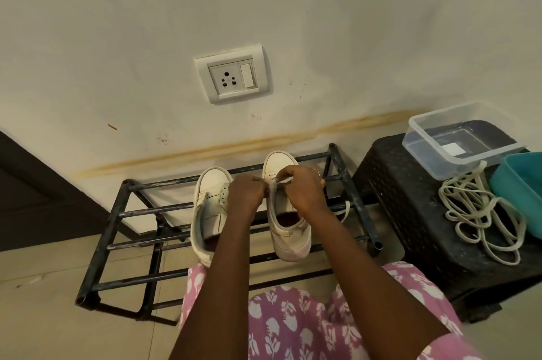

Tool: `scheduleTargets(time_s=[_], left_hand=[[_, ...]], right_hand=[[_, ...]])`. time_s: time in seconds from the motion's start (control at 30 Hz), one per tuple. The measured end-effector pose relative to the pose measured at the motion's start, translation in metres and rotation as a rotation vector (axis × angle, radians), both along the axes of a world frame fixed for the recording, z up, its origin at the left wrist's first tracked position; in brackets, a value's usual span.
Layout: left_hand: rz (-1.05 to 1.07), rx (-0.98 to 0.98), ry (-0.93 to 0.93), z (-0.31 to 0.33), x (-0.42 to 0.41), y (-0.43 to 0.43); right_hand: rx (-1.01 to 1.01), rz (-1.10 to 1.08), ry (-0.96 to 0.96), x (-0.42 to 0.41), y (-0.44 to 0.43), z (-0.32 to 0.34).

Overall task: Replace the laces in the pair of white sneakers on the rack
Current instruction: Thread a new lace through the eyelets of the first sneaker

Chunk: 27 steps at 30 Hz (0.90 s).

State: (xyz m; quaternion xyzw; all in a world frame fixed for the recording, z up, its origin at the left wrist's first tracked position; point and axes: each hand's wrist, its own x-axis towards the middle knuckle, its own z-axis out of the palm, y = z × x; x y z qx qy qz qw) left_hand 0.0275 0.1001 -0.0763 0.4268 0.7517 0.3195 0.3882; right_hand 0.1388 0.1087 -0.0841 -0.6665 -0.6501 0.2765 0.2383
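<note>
Two white sneakers stand toes to the wall on a black metal rack (117,214). The left sneaker (209,213) has empty eyelets and no lace. Over the eyelets of the right sneaker (289,230) both hands meet. My left hand (246,194) and my right hand (302,189) each pinch a white lace (280,180) stretched between them. One lace end (346,210) hangs off the shoe's right side. A pile of loose off-white laces (481,213) lies on the black stool to the right.
A black plastic stool (410,213) stands right of the rack, carrying a clear plastic box (457,139) and a teal tub (519,189). A wall socket (231,75) sits above the rack. My knees in pink floral fabric (293,324) are below.
</note>
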Motion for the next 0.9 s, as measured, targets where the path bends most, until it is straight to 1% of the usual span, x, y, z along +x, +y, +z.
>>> scheduleTargets(time_s=[0.07, 0.13, 0.2, 0.23, 0.3, 0.37, 0.4, 0.43, 0.47, 0.5, 0.6, 0.67, 0.73, 0.77, 0.9], left_hand=[[-0.010, -0.007, 0.025, -0.001, -0.001, 0.001], [0.023, -0.005, -0.029, -0.001, -0.003, 0.002], [0.112, 0.034, -0.106, -0.001, -0.004, 0.005], [0.183, 0.068, -0.168, 0.001, -0.004, 0.005], [0.288, 0.122, -0.386, 0.007, -0.004, 0.003], [0.303, 0.142, -0.613, 0.011, -0.006, 0.004], [0.292, 0.129, -0.642, 0.013, -0.006, 0.003], [0.269, 0.106, -0.589, 0.013, -0.007, 0.002], [0.227, 0.063, -0.472, 0.015, -0.008, 0.000], [0.144, 0.004, -0.325, 0.016, -0.009, -0.001], [-0.197, -0.191, 0.116, 0.022, -0.008, 0.001], [-0.291, -0.249, 0.323, 0.032, -0.005, 0.002], [-0.281, -0.198, 0.472, 0.040, -0.006, 0.005], [-0.255, -0.157, 0.509, 0.044, -0.008, 0.006], [-0.112, -0.072, 0.574, 0.069, -0.029, -0.004]], right_hand=[[0.000, -0.027, 0.042, 0.004, -0.001, 0.001], [-0.009, -0.066, 0.044, 0.010, -0.003, 0.001], [-0.010, -0.102, 0.041, 0.016, -0.005, 0.000], [-0.009, -0.118, 0.042, 0.019, -0.007, -0.001], [-0.062, -0.171, 0.083, 0.022, -0.010, -0.002], [-0.149, -0.238, 0.108, 0.021, -0.013, -0.003], [-0.173, -0.257, 0.078, 0.020, -0.014, -0.004], [-0.183, -0.263, 0.029, 0.019, -0.016, -0.005], [-0.186, -0.263, -0.019, 0.019, -0.018, -0.005], [-0.184, -0.262, -0.052, 0.019, -0.019, -0.006], [-0.162, -0.253, -0.099, 0.018, -0.020, -0.006], [-0.152, -0.234, -0.142, 0.017, -0.021, -0.006], [-0.153, -0.219, -0.162, 0.017, -0.020, -0.006], [-0.151, -0.217, -0.162, 0.017, -0.020, -0.007], [-0.133, -0.225, -0.175, 0.018, -0.021, -0.008]])
